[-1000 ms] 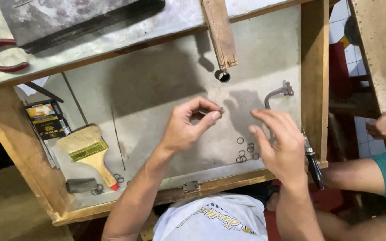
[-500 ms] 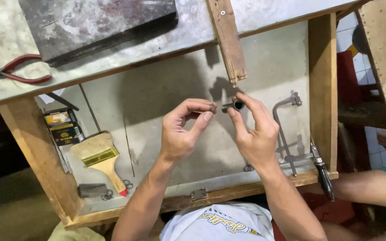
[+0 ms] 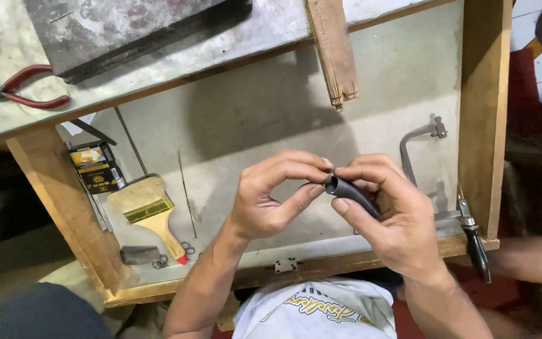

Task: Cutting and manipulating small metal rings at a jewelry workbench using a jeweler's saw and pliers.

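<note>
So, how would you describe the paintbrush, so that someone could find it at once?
Look in the open wooden drawer, at its left side, away from both hands. The paintbrush lies flat there, beside a small dark box. Only it has wide pale bristles and a pale handle with a red tip.

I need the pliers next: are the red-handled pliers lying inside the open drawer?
No, the red-handled pliers lie on the grey benchtop above the drawer, left of the dark metal block.

- Even, fairly bright light is falling from above on the drawer [image 3: 409, 75].
- Soft shadows are lying beneath both hands.
- Edges are bending slightly; focus is staying sharp.
</note>
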